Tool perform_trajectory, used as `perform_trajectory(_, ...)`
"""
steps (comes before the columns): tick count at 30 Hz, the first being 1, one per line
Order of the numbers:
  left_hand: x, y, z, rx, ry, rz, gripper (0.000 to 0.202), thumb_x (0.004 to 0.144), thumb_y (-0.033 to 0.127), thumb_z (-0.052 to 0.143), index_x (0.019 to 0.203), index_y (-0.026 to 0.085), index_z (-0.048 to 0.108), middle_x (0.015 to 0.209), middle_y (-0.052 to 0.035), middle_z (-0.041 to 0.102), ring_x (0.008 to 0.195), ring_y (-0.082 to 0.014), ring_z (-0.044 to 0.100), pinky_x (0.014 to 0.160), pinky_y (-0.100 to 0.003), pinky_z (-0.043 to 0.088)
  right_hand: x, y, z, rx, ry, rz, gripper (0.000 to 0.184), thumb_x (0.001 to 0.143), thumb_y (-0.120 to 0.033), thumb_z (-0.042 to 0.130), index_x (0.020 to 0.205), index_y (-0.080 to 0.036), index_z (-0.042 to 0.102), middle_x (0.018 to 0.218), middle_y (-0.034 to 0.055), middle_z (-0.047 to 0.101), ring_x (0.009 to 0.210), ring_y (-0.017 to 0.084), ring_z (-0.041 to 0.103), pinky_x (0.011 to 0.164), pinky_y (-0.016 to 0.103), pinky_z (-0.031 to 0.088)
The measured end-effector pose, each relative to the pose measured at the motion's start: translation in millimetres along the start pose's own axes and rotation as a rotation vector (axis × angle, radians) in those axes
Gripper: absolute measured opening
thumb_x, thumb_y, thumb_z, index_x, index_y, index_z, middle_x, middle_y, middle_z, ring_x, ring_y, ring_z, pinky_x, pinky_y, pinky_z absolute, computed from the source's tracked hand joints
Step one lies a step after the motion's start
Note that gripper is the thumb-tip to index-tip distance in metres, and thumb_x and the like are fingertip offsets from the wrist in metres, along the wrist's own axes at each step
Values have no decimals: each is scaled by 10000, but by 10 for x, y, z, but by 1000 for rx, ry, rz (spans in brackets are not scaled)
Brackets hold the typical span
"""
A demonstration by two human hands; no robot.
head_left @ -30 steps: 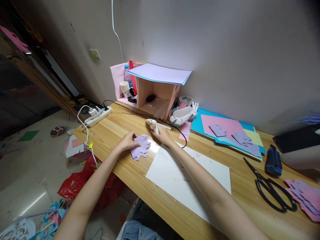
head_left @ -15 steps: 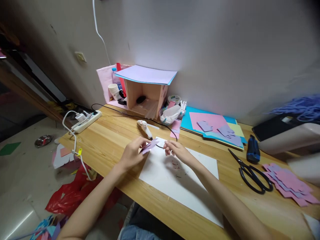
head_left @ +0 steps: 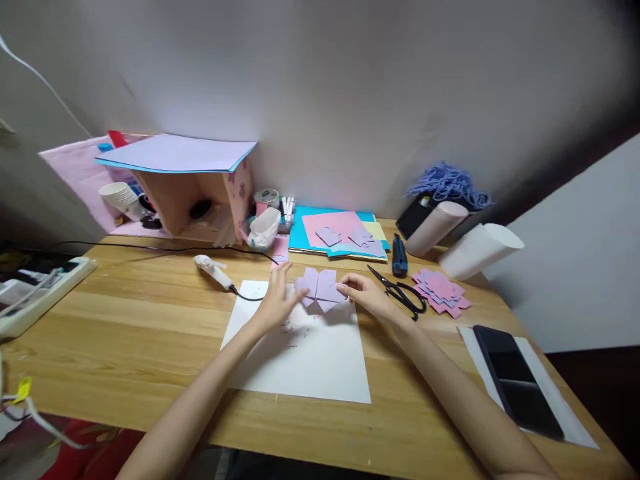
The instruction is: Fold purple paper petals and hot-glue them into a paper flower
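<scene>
A lilac paper cut-out with notched edges [head_left: 320, 288] is held just above a white sheet [head_left: 300, 347] on the wooden table [head_left: 125, 333]. My left hand [head_left: 277, 303] pinches its left edge with the fingers closed on it. My right hand [head_left: 367, 297] pinches its right edge in the same way. A white glue gun [head_left: 213, 269] lies to the left of my left hand, its black cord trailing away. Black scissors [head_left: 400, 293] lie just right of my right hand.
A pile of pink and lilac cut-outs [head_left: 440, 290] lies right of the scissors, with a blue knife [head_left: 399, 257], rolls and a phone [head_left: 517, 380] nearby. Coloured sheets [head_left: 340, 233], a wooden box [head_left: 185, 193], cups and a power strip [head_left: 35, 293] sit behind and left.
My right hand let go of the glue gun and joined the left on the lilac cut-out, which was lifted over the white sheet. The view swung right.
</scene>
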State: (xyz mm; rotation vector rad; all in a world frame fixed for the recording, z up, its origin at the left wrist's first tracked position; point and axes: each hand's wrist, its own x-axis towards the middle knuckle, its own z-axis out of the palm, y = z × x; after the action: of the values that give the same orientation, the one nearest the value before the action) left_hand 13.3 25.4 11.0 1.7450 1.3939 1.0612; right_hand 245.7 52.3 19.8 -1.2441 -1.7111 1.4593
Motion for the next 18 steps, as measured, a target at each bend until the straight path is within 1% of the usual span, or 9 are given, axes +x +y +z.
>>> perform_trajectory(1, 64, -19, 36, -133, 2, -144, 648, 755, 506, 546, 1273, 151, 383, 1315, -190, 398, 1229, -291, 386, 963, -442, 365, -18, 36, -64, 7, -9, -14, 309, 732, -468, 589, 750, -165, 531, 686, -10, 516, 616, 108, 473, 577, 240, 375)
perform_trajectory(2, 126, -34, 72, -243, -33, -265, 642, 741, 504, 564, 1244, 131, 422, 1263, -194, 460, 1167, -291, 456, 919, -425, 404, -34, 64, -117, 17, -17, -26, 300, 736, -459, 590, 753, -165, 535, 698, -8, 523, 633, 110, 478, 590, 239, 373)
perform_trajectory(4, 232, -45, 146, -371, -160, -391, 636, 679, 475, 645, 1187, 125, 491, 1131, -168, 574, 1031, -279, 556, 825, -382, 455, -57, 96, -194, 27, -26, -38, 288, 741, -448, 592, 756, -164, 542, 717, -5, 536, 653, 113, 484, 608, 241, 369)
perform_trajectory(6, 297, -33, 213, -412, -245, -385, 579, 619, 422, 709, 1098, 133, 563, 1032, -132, 634, 934, -258, 598, 753, -340, 470, -67, 114, -242, 9, -25, -45, 282, 746, -442, 590, 764, -163, 556, 736, -1, 552, 664, 116, 491, 624, 245, 370)
perform_trajectory(7, 314, -18, 243, -416, -253, -367, 534, 600, 397, 726, 1044, 134, 592, 999, -120, 649, 900, -248, 608, 727, -324, 471, -66, 122, -259, -10, -19, -52, 281, 746, -441, 589, 768, -162, 564, 746, 3, 562, 674, 120, 497, 634, 249, 372)
perform_trajectory(11, 318, 70, 306, -403, -217, -377, 400, 527, 334, 766, 841, 119, 646, 848, -92, 680, 780, -223, 622, 652, -285, 457, -27, 167, -301, -84, 32, -87, 284, 740, -441, 591, 763, -157, 585, 760, 13, 587, 700, 139, 519, 656, 261, 384)
perform_trajectory(12, 314, 94, 305, -402, -223, -387, 382, 517, 330, 769, 814, 118, 654, 818, -84, 683, 754, -217, 620, 638, -277, 449, -11, 175, -309, -93, 39, -93, 282, 739, -437, 592, 760, -156, 586, 757, 14, 589, 701, 140, 521, 657, 261, 385)
perform_trajectory(16, 318, 146, 260, -400, -336, -418, 351, 533, 359, 755, 789, 128, 694, 778, -65, 688, 667, -187, 599, 578, -242, 400, 51, 140, -337, -120, 15, -110, 269, 738, -418, 597, 750, -149, 594, 739, 12, 591, 694, 135, 519, 648, 254, 378)
perform_trajectory(18, 328, 136, 235, -361, -348, -459, 362, 535, 394, 751, 774, 127, 700, 735, -63, 680, 615, -175, 581, 528, -230, 363, 78, 86, -336, -130, -24, -112, 268, 735, -416, 598, 749, -148, 599, 721, 5, 584, 675, 128, 510, 627, 246, 370)
